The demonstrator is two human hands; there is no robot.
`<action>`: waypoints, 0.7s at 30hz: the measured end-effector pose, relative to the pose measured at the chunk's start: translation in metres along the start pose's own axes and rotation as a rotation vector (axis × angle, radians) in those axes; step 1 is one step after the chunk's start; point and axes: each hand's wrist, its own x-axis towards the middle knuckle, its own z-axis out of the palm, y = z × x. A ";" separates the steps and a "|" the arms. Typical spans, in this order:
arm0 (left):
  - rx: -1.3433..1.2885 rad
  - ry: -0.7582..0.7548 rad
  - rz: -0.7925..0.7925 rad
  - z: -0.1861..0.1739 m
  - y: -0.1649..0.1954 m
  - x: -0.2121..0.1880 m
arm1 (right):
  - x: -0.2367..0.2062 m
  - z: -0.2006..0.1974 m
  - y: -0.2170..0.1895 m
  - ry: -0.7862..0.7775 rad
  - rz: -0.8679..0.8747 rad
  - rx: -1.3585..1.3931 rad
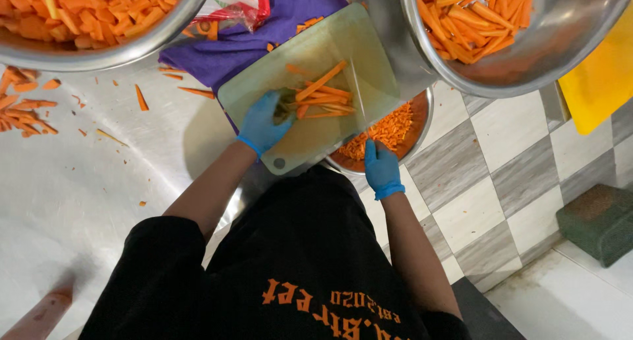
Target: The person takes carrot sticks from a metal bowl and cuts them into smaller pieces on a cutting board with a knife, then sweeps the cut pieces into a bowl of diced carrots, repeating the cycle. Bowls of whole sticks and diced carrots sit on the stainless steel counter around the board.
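On the steel table (86,182) beside a checkered floor (488,175) I see two big bowls (560,43) of carrot pieces | pale green board (330,50) carries carrot sticks (323,96), orange, long, bunched mid-board | left hand (262,122) clenched on the sticks | right hand (381,169) grasping a knife (358,96), blade upright at the sticks' end.

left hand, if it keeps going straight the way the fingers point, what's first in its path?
Probably the carrot sticks on the cutting board: the left hand points at them and already seems to touch the near ends.

Commercial kitchen: steel bowls (527,70), carrot sticks (323,96)
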 end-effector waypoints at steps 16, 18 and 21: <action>0.725 -0.760 0.476 0.106 0.042 0.138 | -0.030 0.009 0.034 -0.086 0.414 0.663; 0.744 -0.839 0.451 0.100 0.051 0.142 | -0.033 0.003 0.030 -0.076 0.437 0.632; 0.392 -0.652 0.449 0.071 0.075 0.146 | -0.040 -0.009 0.025 -0.051 0.439 0.636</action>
